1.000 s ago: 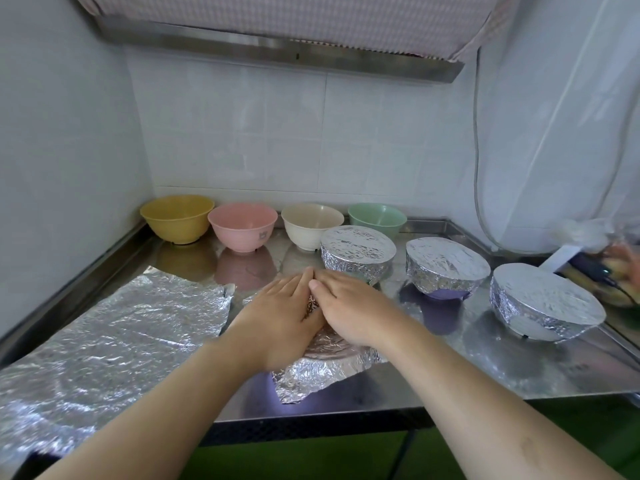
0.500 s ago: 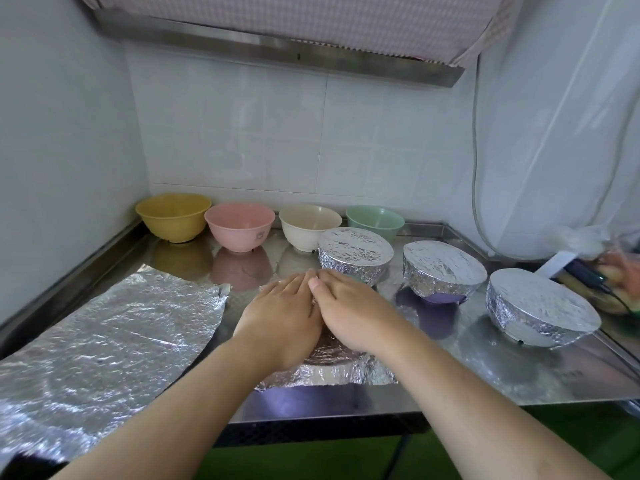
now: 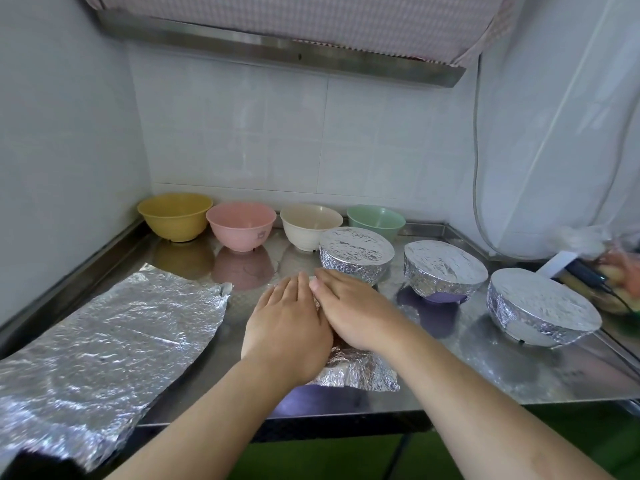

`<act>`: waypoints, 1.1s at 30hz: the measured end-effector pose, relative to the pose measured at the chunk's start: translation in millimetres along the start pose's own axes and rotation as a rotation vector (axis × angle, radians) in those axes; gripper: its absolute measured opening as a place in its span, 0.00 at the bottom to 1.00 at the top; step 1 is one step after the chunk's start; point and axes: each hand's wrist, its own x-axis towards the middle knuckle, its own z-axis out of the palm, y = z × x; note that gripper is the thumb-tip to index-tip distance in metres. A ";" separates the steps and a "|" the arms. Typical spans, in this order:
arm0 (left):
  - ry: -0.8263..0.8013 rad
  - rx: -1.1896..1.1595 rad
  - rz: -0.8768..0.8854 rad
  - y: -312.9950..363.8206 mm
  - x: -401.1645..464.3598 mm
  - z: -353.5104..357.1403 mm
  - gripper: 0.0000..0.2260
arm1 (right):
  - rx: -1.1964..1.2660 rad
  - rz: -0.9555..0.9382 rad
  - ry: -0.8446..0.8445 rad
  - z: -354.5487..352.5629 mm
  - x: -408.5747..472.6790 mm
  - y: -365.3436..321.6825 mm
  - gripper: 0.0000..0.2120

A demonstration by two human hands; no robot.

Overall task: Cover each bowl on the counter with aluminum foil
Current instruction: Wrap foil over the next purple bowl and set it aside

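Crinkled shiny foil sheet, glossy steel counter — mirror-like, matt plastic bowls

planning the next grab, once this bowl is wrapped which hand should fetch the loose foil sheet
Left, probably. The crinkled loose foil sheet lies flat on the steel counter on the left hand's side, with nothing between them. The right hand would have to cross over the foil-draped bowl.

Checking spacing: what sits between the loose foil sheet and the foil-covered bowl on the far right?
In the head view, the hands pressing foil over a bowl, between the loose sheet and the right covered bowl.
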 end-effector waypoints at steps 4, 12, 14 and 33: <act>0.037 0.013 0.041 -3.3 -2.7 0.2 0.43 | 0.020 -0.086 0.016 6.2 2.9 -1.3 0.22; 0.070 -0.055 -0.052 3.2 -32.1 -3.7 0.45 | -0.001 -0.051 -0.009 1.6 -3.6 -5.1 0.26; 0.074 -0.044 -0.075 7.6 -32.6 -6.0 0.46 | 0.086 -0.014 0.034 -1.3 -7.8 -7.2 0.26; -0.065 -0.246 0.168 -30.5 22.3 -3.9 0.15 | 0.011 0.004 0.180 23.3 -41.2 1.6 0.31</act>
